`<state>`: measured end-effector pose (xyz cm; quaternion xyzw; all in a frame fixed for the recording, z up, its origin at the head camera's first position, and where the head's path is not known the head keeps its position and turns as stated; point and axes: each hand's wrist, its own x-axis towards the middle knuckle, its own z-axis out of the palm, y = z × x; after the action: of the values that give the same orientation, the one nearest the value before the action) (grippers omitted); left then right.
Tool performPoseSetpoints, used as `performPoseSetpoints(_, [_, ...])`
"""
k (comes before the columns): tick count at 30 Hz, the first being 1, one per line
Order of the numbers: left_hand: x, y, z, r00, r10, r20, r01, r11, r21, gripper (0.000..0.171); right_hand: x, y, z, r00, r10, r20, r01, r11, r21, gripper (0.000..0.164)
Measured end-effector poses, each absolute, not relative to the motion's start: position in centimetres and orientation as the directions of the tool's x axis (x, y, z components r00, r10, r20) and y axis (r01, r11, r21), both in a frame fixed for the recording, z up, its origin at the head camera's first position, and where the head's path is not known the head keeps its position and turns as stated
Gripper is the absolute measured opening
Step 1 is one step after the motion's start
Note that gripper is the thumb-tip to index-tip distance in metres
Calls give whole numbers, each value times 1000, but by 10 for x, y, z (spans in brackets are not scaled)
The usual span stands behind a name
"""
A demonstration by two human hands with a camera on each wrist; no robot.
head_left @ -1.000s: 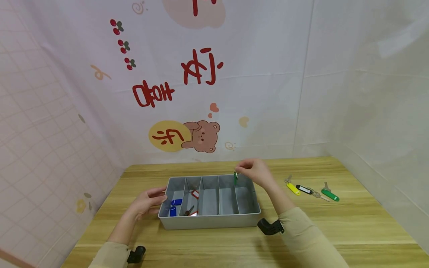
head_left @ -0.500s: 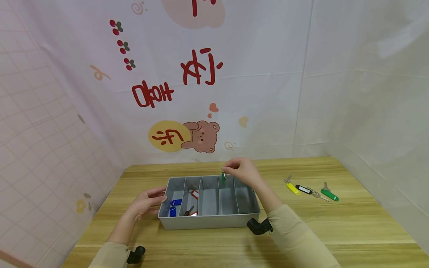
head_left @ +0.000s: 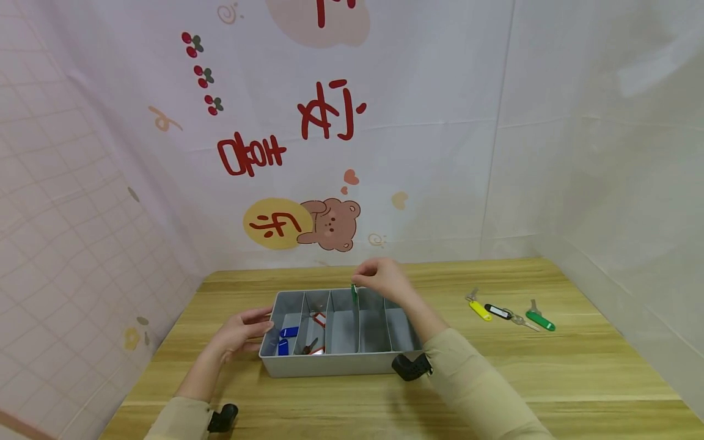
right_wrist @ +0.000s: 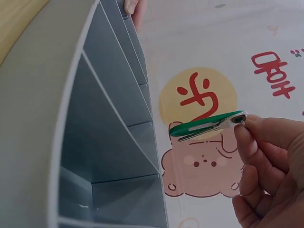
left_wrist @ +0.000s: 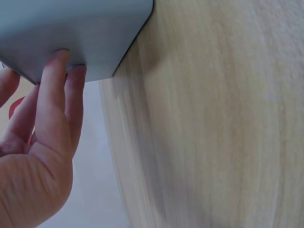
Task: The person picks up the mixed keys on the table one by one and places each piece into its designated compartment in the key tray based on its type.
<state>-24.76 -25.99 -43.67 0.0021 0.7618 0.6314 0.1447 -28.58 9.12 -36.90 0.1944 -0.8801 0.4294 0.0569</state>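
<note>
My right hand (head_left: pixel 385 282) pinches the ring end of a green key tag (right_wrist: pixel 204 124) between thumb and fingertips. A metal key hangs alongside the tag, above the middle of a grey divided box (head_left: pixel 341 365). At the box's left end, my left hand (head_left: pixel 242 333) grips the wall, its thumb over the rim and fingers (left_wrist: pixel 53 99) against the outside. Two blue key tags (head_left: pixel 289 332) lie in the leftmost compartment. Red-edged key tags (head_left: pixel 319 318) with a key occupy the second. The three compartments to the right show bare floors where visible.
On the wooden table (head_left: pixel 577 379), right of the box, lie a yellow key tag (head_left: pixel 480 310), a black key tag (head_left: pixel 497 311) and another green key tag (head_left: pixel 541 321), each with a key. A printed white curtain (head_left: pixel 440 171) stands behind the table.
My right hand has carried the green key tag leftward, from over the divider by the rightmost compartment to above the box's middle. The left hand has stayed at the box's end.
</note>
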Motion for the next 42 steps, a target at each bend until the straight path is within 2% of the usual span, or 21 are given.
performPoseSetpoints(22, [-246, -258, -434, -959, 174, -222, -185, 206, 961, 65, -301, 74, -372, -927, -367, 75, -301, 611, -732, 13])
performPoseSetpoints(29, [-247, -258, -435, -960, 179, -213, -174, 211, 962, 65, -303, 71, -376, -941, -338, 7, -238, 650, -722, 15])
performPoseSetpoints(42, [-247, -259, -437, -958, 189, -214, -171, 221, 960, 65, -300, 67, -381, -955, -296, -37, -187, 691, -699, 18])
